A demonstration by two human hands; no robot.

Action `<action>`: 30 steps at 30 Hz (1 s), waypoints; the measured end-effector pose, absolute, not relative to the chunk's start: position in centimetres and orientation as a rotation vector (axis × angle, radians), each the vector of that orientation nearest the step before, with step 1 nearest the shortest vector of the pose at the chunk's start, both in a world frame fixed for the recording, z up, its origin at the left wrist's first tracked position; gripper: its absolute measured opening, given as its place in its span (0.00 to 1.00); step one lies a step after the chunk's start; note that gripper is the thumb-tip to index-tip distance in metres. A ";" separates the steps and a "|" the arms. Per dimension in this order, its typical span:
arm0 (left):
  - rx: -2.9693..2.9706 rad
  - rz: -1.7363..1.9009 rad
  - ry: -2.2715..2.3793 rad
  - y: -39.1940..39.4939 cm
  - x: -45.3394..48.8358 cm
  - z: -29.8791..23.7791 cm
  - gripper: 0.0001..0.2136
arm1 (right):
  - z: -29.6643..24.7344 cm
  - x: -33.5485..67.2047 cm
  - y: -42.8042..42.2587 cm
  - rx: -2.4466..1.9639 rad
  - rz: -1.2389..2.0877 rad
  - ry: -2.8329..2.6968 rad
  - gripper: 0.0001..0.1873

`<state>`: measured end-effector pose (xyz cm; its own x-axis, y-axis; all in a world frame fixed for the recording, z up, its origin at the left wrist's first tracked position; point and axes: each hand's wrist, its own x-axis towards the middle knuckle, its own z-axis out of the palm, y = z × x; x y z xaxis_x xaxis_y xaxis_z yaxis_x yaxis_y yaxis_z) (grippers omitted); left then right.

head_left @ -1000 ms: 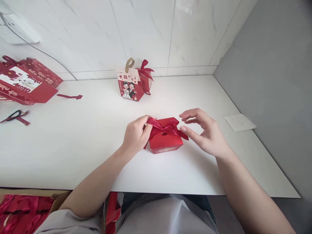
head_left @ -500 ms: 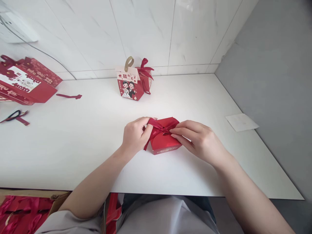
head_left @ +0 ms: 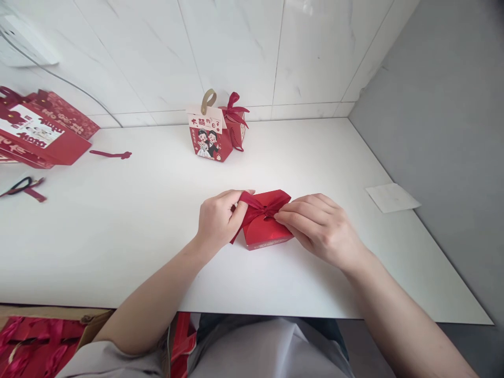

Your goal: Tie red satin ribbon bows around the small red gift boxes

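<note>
A small red gift box point(head_left: 270, 229) lies on the white table in front of me, with a dark red ribbon point(head_left: 263, 208) tied in a bow across its top. My left hand point(head_left: 219, 218) pinches the ribbon's left loop between thumb and fingers, at the box's left side. From the right, my right hand point(head_left: 321, 223) has its fingertips closed on the ribbon close to the knot. Those fingertips cover part of the bow and the box's right corner. One ribbon tail hangs down at the box's lower left.
Behind stand a printed gift box point(head_left: 208, 139) and a red box with a bow point(head_left: 237, 126). Red gift bags point(head_left: 47, 131), a red strap point(head_left: 111, 154) and scissors point(head_left: 21, 185) lie left. A white paper point(head_left: 392, 198) lies right. A carton point(head_left: 92, 325) of red boxes sits below left.
My right hand's fingers have drawn closer together at the knot, and the right loop looks slightly fuller. The left hand and box have barely moved.
</note>
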<state>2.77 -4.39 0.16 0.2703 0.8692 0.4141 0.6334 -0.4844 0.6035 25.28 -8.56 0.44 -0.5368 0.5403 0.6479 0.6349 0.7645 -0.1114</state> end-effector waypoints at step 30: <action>2.235 1.053 1.310 -5.0 3.3 -0.1 0.12 | 1.4 24.5 -9.3 -1.133 0.271 -2.047 0.05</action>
<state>3.29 -5.01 -0.14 0.2991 0.8542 0.4254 0.5990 -0.5151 0.6131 24.50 -9.30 1.41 -0.3119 0.7947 0.5207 0.6320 0.5828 -0.5108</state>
